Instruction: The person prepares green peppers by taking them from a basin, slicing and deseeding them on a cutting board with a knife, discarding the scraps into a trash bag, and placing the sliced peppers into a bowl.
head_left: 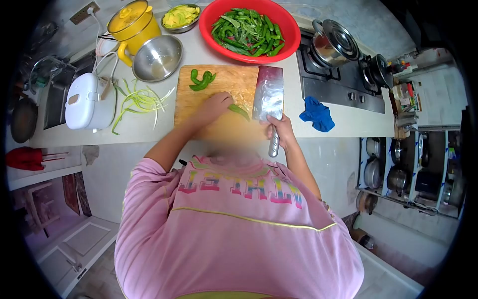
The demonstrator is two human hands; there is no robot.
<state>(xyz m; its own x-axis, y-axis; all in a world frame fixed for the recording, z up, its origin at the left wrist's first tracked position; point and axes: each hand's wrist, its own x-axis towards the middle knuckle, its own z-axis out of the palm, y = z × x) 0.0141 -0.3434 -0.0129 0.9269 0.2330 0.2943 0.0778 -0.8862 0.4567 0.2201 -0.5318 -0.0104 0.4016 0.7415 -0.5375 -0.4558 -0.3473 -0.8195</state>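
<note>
A wooden cutting board point(186, 102) lies on the counter in front of me. My left hand point(214, 107) rests on it, fingers bent over one end of a long green pepper point(240, 110). In my right hand point(281, 130) is the handle of a cleaver point(269, 94); its broad blade lies over the board's right side, just right of the pepper. Pieces of green pepper point(203, 80) sit at the board's upper left. A blurred patch covers the board's near edge.
Behind the board are a red basin point(205, 37) of green peppers, a metal bowl point(144, 60) and a yellow pot point(137, 37). Green strips point(137, 102) and a white appliance point(82, 104) are left. A blue cloth point(317, 113) and gas stove point(343, 89) stand right.
</note>
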